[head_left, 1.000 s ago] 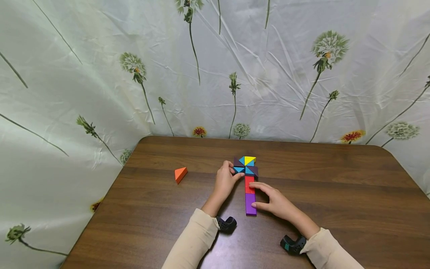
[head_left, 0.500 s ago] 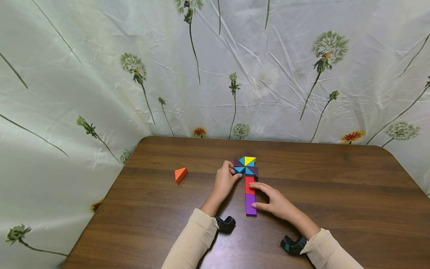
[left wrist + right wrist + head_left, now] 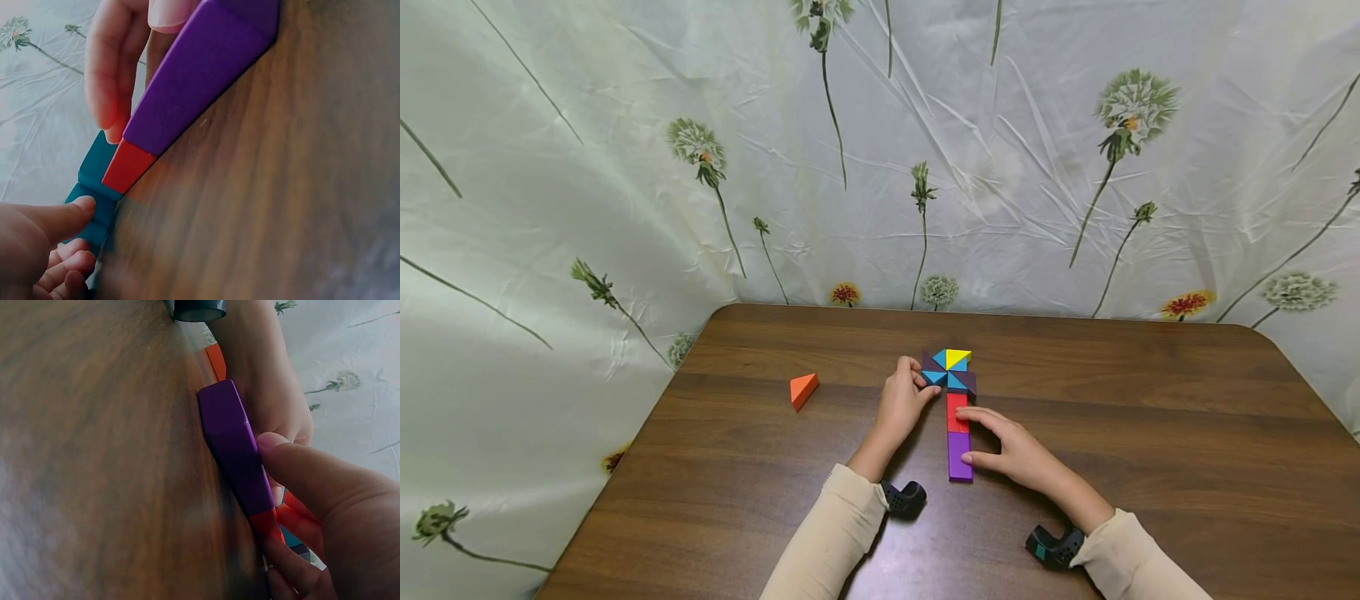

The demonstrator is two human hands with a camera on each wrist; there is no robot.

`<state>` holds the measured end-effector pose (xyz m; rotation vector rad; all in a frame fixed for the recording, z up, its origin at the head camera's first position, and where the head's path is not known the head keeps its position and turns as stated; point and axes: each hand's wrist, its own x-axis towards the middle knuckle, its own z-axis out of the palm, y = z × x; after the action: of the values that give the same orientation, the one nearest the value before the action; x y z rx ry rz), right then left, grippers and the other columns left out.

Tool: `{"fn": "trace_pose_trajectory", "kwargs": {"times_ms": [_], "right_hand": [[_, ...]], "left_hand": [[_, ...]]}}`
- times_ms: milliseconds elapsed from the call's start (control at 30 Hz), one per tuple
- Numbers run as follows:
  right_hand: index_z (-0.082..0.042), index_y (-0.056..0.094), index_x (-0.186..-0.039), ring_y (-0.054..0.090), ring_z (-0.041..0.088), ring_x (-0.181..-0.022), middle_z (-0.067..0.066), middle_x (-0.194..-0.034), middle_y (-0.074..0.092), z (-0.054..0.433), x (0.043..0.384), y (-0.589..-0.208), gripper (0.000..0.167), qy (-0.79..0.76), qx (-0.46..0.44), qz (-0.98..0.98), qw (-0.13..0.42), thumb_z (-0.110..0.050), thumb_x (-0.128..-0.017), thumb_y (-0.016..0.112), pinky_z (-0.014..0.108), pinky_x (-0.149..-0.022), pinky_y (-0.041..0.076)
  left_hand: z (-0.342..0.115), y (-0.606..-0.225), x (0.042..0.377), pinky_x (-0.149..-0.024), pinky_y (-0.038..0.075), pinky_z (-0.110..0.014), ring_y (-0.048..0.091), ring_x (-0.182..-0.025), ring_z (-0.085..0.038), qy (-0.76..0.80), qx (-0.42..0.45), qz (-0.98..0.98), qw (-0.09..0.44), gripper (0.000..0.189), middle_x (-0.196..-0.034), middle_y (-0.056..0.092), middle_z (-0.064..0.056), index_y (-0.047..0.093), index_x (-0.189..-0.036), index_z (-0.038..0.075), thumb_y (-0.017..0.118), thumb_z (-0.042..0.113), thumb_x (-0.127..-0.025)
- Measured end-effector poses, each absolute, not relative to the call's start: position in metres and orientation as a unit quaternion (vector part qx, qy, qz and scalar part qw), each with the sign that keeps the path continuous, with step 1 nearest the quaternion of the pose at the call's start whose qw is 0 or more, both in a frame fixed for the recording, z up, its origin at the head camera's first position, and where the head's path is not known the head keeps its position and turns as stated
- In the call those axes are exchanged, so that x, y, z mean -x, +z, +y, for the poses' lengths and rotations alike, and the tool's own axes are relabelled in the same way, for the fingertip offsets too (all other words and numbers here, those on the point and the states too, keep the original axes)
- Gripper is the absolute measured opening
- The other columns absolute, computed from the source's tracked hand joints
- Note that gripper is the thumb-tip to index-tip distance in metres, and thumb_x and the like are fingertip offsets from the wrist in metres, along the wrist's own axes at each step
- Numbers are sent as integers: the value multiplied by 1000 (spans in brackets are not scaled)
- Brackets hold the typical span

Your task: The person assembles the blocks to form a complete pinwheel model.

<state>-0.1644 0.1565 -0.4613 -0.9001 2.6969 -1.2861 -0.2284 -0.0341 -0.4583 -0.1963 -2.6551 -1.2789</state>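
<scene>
Triangular wooden blocks in blue, dark purple and yellow form a pinwheel at the middle of the table. My left hand (image 3: 901, 404) is at the pinwheel's left side, its thumb and fingers pinching a blue triangular block (image 3: 933, 377). A yellow triangular block (image 3: 957, 357) sits at the top right of the pattern. Below it, a red block (image 3: 956, 424) and a purple rectangular block (image 3: 959, 458) line up as a straight stem. My right hand (image 3: 1022, 452) lies along the stem's right side, index fingertip on the red block and thumb touching the purple one.
An orange triangular block (image 3: 803, 391) lies apart on the left of the brown wooden table (image 3: 1150, 417). Black devices (image 3: 906, 501) are worn at both wrists. A white curtain (image 3: 1000, 208) printed with dandelions hangs behind the table's far edge.
My left thumb has drawn back slightly to the left along the blue block's lower edge. The right hand and the blocks look the same.
</scene>
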Motion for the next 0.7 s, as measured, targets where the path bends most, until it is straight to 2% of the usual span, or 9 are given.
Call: {"fn": "trace_pose_trajectory", "kwargs": {"times_ms": [300, 467, 700], "right_hand": [[-11, 52, -125, 41, 28, -119, 9, -127, 48, 157, 164, -461, 54, -414, 283, 865, 18, -32, -78, 70, 48, -95, 33], [-11, 51, -125, 41, 29, -119, 10, -128, 48, 157, 164, -460, 54, -412, 280, 867, 20, -32, -79, 69, 49, -95, 33], [-11, 52, -125, 41, 29, -119, 10, -128, 48, 156, 163, -460, 55, -413, 275, 868, 21, -32, -77, 71, 49, -94, 34]], "left_hand": [[-42, -454, 221, -54, 42, -22, 48, -60, -11, -443, 93, -887, 96, 37, -77, 55, -1, 48, -99, 4, 74, 18, -75], [-53, -444, 213, -64, 46, -27, 53, -75, -15, -415, 117, -895, 117, 38, -87, 57, -3, 50, -103, 6, 71, 25, -78], [-79, -430, 204, -78, 44, -36, 52, -92, -23, -395, 131, -889, 192, 42, -98, 56, -7, 51, -105, 2, 71, 26, -78]]}}
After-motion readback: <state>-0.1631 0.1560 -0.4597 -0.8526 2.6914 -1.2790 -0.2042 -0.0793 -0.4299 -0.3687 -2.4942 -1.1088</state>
